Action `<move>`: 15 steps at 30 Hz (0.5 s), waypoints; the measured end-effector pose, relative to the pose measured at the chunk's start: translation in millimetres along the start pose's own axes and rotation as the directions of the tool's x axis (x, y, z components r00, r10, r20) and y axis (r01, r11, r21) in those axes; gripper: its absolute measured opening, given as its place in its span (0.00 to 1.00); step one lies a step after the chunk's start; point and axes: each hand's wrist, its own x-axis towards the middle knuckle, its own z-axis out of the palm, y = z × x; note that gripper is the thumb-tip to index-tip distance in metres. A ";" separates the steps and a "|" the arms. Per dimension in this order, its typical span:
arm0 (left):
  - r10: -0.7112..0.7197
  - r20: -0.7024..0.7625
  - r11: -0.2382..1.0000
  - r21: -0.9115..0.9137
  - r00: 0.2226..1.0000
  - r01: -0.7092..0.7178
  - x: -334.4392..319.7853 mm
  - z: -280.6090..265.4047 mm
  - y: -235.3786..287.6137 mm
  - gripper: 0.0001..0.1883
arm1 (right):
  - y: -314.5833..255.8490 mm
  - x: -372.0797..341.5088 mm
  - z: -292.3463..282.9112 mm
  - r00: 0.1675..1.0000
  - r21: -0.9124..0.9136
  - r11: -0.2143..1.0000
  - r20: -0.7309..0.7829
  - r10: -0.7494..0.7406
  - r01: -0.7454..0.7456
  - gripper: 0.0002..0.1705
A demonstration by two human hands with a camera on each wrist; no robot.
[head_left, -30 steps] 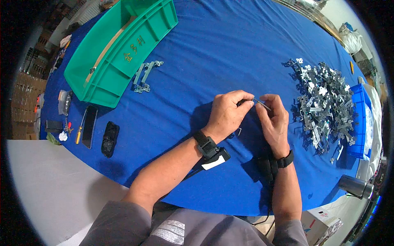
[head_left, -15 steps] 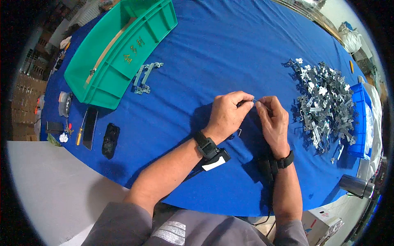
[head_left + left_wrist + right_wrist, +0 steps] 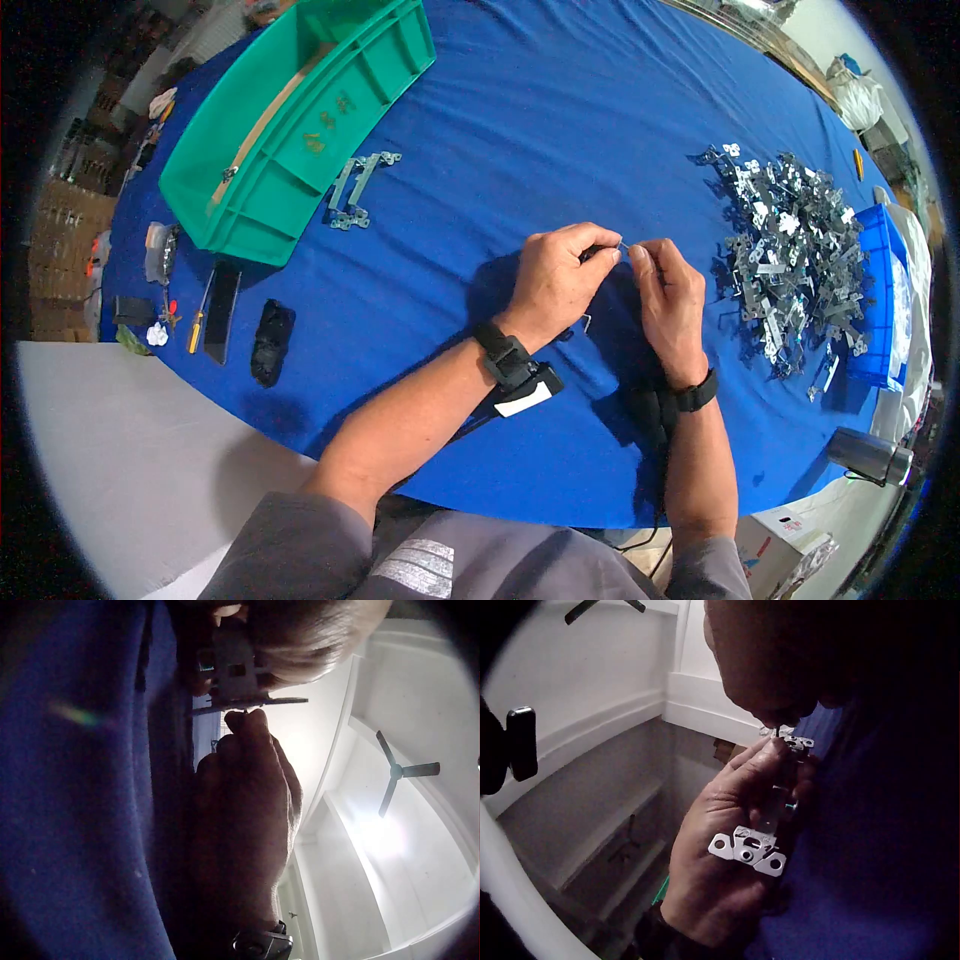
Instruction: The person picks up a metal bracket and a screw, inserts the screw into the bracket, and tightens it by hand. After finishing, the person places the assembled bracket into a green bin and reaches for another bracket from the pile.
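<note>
In the head view the left hand [image 3: 562, 282] and the right hand [image 3: 672, 305] meet at the fingertips above the blue cloth. A silvery metal bracket [image 3: 746, 855] with round holes lies along the left hand [image 3: 705, 874] in the right wrist view, gripped between thumb and fingers. At the bracket's far end, the right hand [image 3: 761, 667] pinches a small thin piece, mostly hidden by its fingers. The left wrist view shows the bracket [image 3: 234, 675] above the right hand [image 3: 247, 802], both dark.
Left of the hands stand a green bin [image 3: 260, 215] and brackets [image 3: 350, 190], with a phone [image 3: 222, 310], a screwdriver [image 3: 195, 330] and a black object [image 3: 270, 343] nearer. Rightward are a heap of metal parts [image 3: 790, 250], a blue crate [image 3: 880, 300] and a metal cup [image 3: 868, 455].
The thin bar seen between the hands a second ago has mostly gone from sight. The right fingertips have shifted slightly; the left hand has hardly moved.
</note>
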 end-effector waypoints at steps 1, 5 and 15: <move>-0.009 -0.005 1.000 -0.014 1.000 0.009 -0.1 0.2 0.0 0.09 | 0.2 -0.5 1.1 1.000 -0.017 1.000 -0.004 -0.003 0.003 0.08; 0.068 -0.023 0.997 0.029 0.997 -0.067 0.9 -0.3 0.5 0.10 | -2.4 -1.8 4.0 0.998 0.166 0.985 -0.025 0.052 -0.047 0.07; 0.053 -0.057 0.998 -0.023 0.997 -0.054 2.8 -1.6 4.1 0.08 | -0.1 -2.1 1.7 0.993 0.114 0.993 -0.116 0.019 -0.006 0.08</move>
